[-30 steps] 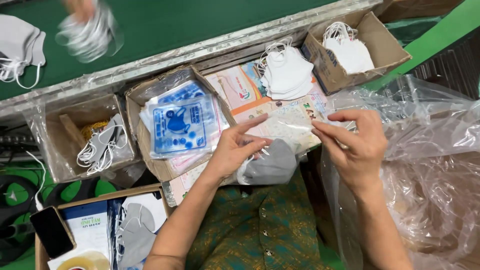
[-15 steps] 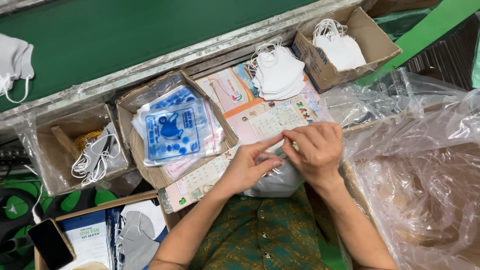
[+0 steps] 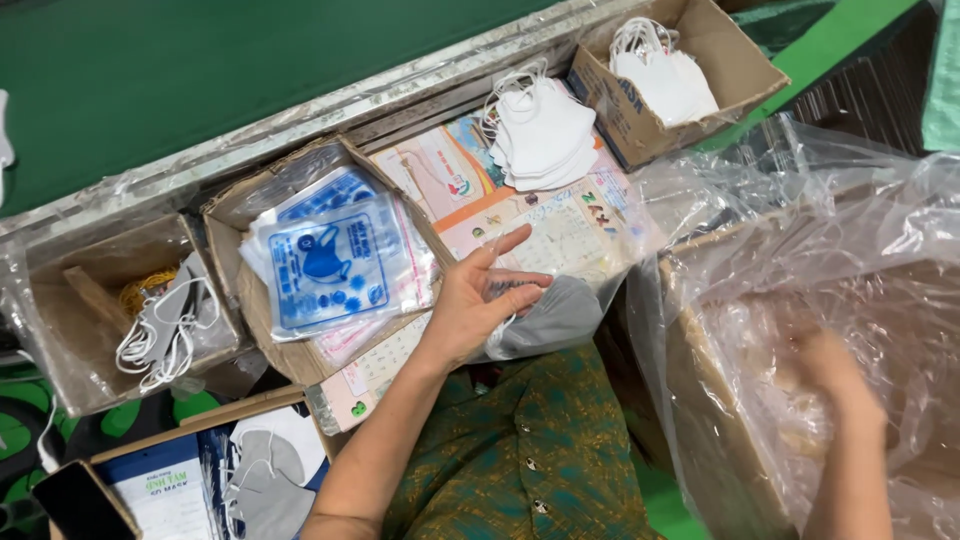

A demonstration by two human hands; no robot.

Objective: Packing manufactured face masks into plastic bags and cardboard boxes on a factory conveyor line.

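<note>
Landmark: pouch box, cardboard, holding blue-printed clear pouches.

Left of it: box with grey masks.

Just right of it: left hand, fingers spread, palm resting on a grey mask at the bench edge; not clenched.

Up-right of it: stack of white masks.

Far right of it: right hand, blurred inside a plastic-lined carton; grip cannot be told.

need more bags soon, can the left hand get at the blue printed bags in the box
Probably yes: the left hand rests on a grey mask right beside the open-topped box, with nothing covering the blue printed bags.
</note>
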